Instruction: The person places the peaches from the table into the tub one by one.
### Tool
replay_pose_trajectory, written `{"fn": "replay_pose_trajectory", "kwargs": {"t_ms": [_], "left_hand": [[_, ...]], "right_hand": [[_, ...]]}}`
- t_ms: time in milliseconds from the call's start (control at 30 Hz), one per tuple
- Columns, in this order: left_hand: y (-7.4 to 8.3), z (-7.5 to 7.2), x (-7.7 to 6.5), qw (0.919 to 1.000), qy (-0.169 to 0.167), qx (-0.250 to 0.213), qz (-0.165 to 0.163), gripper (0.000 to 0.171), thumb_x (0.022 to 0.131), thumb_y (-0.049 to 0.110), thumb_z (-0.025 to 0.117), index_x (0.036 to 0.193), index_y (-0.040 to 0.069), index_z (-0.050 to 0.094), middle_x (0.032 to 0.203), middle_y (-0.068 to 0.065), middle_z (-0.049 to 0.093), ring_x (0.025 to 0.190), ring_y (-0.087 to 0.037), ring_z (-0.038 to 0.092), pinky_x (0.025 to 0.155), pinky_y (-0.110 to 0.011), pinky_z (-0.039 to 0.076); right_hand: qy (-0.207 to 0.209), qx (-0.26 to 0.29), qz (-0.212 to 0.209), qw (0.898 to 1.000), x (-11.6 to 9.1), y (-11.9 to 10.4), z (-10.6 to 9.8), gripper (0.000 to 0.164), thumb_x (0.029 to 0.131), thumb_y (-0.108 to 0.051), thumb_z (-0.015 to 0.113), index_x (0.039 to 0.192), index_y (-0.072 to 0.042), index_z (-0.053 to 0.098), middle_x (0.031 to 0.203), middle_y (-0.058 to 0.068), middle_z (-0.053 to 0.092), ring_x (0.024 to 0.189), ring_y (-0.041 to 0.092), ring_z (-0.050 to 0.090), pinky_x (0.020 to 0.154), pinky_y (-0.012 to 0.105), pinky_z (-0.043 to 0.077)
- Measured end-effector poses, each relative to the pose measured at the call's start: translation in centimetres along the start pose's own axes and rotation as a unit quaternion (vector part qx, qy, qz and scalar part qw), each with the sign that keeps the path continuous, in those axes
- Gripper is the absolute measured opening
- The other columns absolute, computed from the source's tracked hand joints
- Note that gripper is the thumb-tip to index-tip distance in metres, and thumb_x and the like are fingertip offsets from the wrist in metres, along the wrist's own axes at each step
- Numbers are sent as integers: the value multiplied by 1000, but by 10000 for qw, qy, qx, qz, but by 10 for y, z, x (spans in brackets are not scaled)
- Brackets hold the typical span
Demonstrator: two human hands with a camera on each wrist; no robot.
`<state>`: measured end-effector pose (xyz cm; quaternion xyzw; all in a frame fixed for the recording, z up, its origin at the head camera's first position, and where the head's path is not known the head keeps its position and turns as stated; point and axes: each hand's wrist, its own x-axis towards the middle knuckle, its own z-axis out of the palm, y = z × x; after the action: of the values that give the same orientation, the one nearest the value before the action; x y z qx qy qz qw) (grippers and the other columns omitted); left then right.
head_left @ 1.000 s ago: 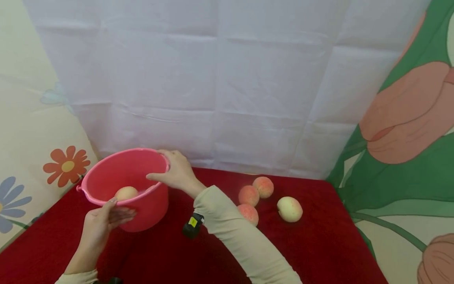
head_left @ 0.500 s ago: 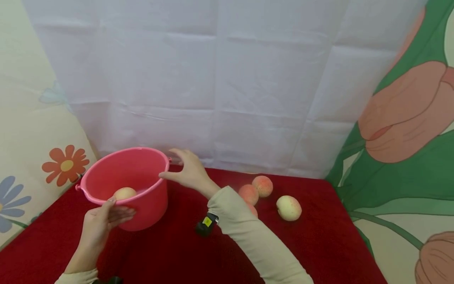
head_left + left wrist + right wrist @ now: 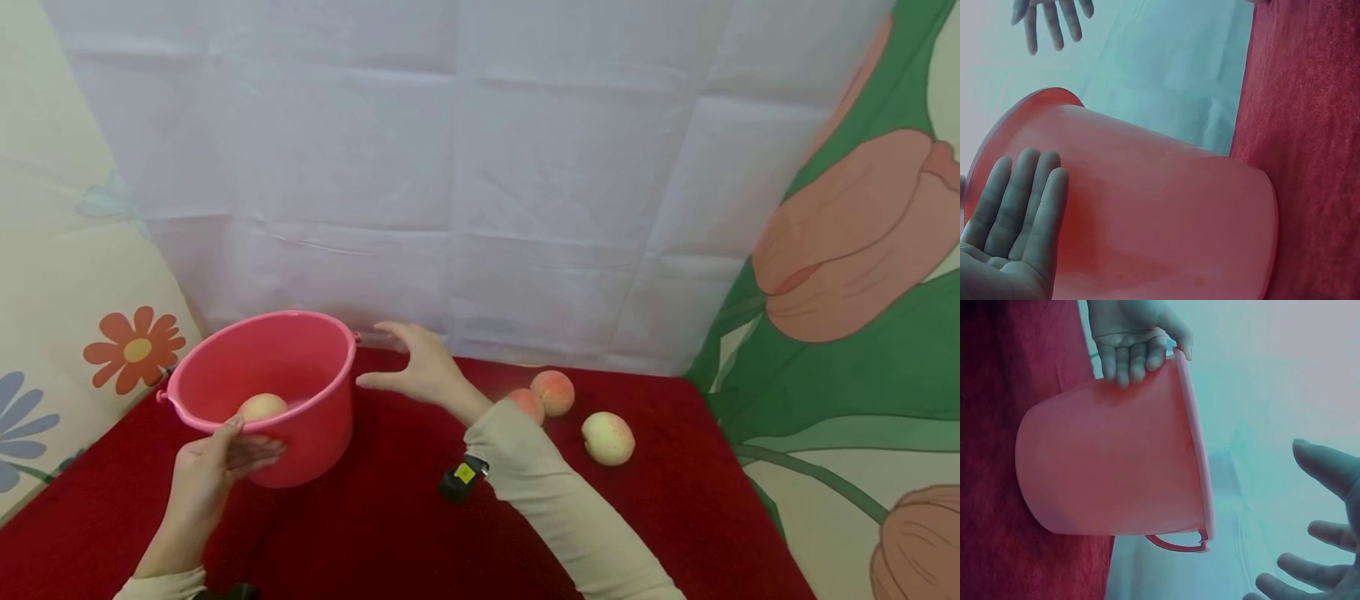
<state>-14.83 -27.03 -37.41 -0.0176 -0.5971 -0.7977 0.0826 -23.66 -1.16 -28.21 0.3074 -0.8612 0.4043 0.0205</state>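
A pink plastic bucket (image 3: 315, 442) stands at the left of the red cloth. My left hand (image 3: 202, 479) holds its near rim, thumb hooked over the edge and fingers along the outer wall. Inside, near that thumb, a pale peach (image 3: 262, 406) shows above the rim. To the bucket's right, my right hand (image 3: 427, 371) is in the air with thumb and fingers spread, holding nothing. The right wrist view shows this hand (image 3: 1335, 512) apart from the bucket, whose thin handle (image 3: 1175, 547) hangs against its far side.
Right of the right forearm lie two reddish peaches, one at the back (image 3: 553, 393) and one partly behind the sleeve (image 3: 528, 403). A paler peach (image 3: 608, 438) sits further right. A white cloth backdrop (image 3: 555, 167) rises behind the table, with floral fabric (image 3: 832, 250) at the sides.
My right hand has let go of the bucket's right rim and drawn away to the right. Its sleeve now covers one of the reddish peaches. The left hand and bucket have stayed in place.
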Motion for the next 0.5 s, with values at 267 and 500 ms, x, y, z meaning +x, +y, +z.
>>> {"fn": "replay_pose_trajectory", "kwargs": {"t_ms": [267, 500], "left_hand": [[-1, 2, 1, 9998, -90, -103, 140, 41, 98, 20, 41, 76, 7, 73, 72, -6, 70, 67, -18, 68, 63, -30, 55], [0, 1, 2, 9999, -86, -72, 105, 41, 98, 20, 41, 77, 8, 73, 73, -6, 70, 68, -18, 68, 63, -30, 55]], "right_hand": [[-153, -104, -321, 9993, -8, 8, -5, 67, 72, -30, 77, 130, -13, 49, 130, 1, 51, 108, 17, 52, 87, 22, 44], [-185, -67, -234, 9995, -18, 13, -9, 67, 72, -30, 77, 131, -15, 49, 132, 0, 48, 106, 18, 54, 86, 25, 45]]}}
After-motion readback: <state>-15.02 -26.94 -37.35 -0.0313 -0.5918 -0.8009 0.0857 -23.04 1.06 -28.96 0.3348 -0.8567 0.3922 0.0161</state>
